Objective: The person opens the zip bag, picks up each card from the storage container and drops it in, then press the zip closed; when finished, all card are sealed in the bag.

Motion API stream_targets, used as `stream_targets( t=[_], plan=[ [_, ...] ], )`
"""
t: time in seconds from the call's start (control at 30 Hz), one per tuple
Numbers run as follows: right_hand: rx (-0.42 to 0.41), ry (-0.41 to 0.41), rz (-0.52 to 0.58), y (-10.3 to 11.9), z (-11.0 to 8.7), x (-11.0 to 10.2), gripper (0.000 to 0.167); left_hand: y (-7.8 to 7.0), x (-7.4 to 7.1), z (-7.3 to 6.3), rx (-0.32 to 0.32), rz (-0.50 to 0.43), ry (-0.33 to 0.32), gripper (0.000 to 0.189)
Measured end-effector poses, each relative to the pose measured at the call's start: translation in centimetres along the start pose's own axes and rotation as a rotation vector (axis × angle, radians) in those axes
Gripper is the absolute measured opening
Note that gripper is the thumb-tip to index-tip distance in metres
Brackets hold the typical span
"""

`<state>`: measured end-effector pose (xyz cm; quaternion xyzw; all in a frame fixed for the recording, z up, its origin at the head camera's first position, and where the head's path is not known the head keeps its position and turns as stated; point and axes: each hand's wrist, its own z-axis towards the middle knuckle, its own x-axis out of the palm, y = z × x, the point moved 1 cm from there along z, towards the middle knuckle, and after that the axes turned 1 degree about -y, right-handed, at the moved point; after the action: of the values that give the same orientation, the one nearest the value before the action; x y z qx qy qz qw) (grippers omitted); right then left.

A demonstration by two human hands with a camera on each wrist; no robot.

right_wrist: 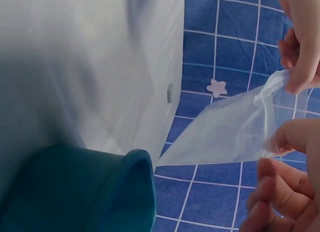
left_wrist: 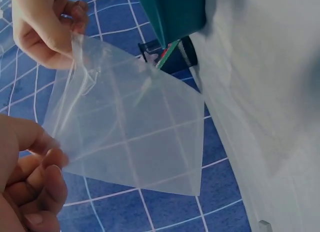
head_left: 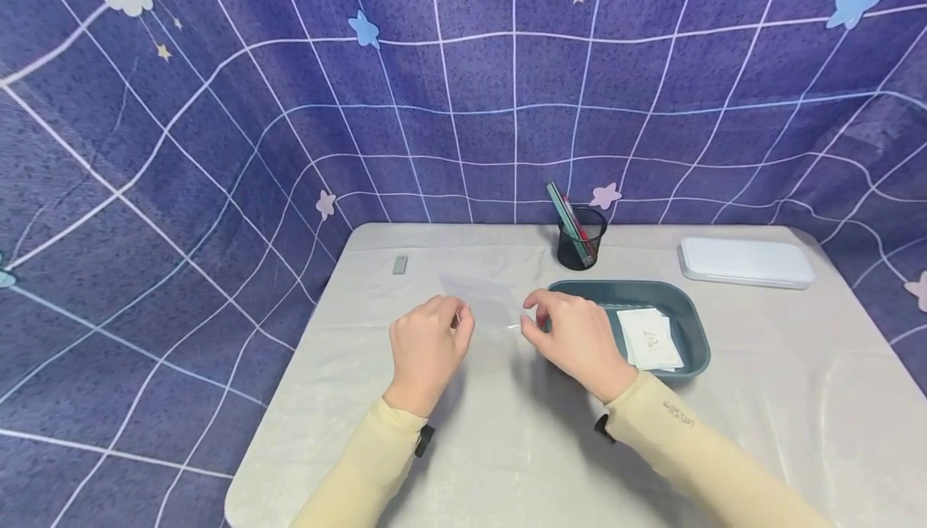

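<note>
A clear, flat plastic bag (head_left: 487, 301) is stretched between both hands above the table. My left hand (head_left: 429, 343) pinches one end of its top edge between thumb and fingers. At the other end of that edge, my right hand (head_left: 579, 339) pinches it the same way. The wrist views show the bag (left_wrist: 135, 122) hanging limp and see-through, with creases near the gripped edge and nothing visible inside. Behind the right hand is a teal bin (head_left: 695, 327), partly covered by that hand and holding white paper sheets (head_left: 649, 339) with handwriting on top.
A black mesh pen cup (head_left: 594, 226) with pencils stands behind the bin. At the back right lies a pale, flat case (head_left: 747, 261). A small grey block (head_left: 400, 264) lies at the back left of the white-covered table (head_left: 492, 447). A patterned blue curtain (head_left: 478, 77) hangs behind.
</note>
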<state>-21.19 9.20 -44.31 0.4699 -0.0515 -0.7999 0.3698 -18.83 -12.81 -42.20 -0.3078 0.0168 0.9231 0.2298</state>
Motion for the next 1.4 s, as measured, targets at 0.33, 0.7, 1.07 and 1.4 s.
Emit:
stream_targets(
  t=[0.33, 0.7, 1.07, 1.4],
  plan=[
    [-0.022, -0.022, -0.055, -1.2, 0.2, -0.8, 0.010, -0.1, 0.5, -0.7, 0.009, 0.018, 0.016, 0.019],
    [0.014, 0.029, -0.055, -1.5, 0.5, -2.4, 0.013, -0.3, 0.5, -0.8, -0.008, 0.009, 0.119, 0.012],
    [0.051, 0.051, 0.031, -1.0, 0.5, -3.2, 0.009, -0.5, 0.4, -0.3, -0.013, -0.088, 0.132, 0.013],
    [0.067, 0.071, 0.113, -0.8, 0.1, -3.2, 0.010, -1.1, 1.0, -0.4, -0.018, -0.152, 0.167, 0.007]
  ],
)
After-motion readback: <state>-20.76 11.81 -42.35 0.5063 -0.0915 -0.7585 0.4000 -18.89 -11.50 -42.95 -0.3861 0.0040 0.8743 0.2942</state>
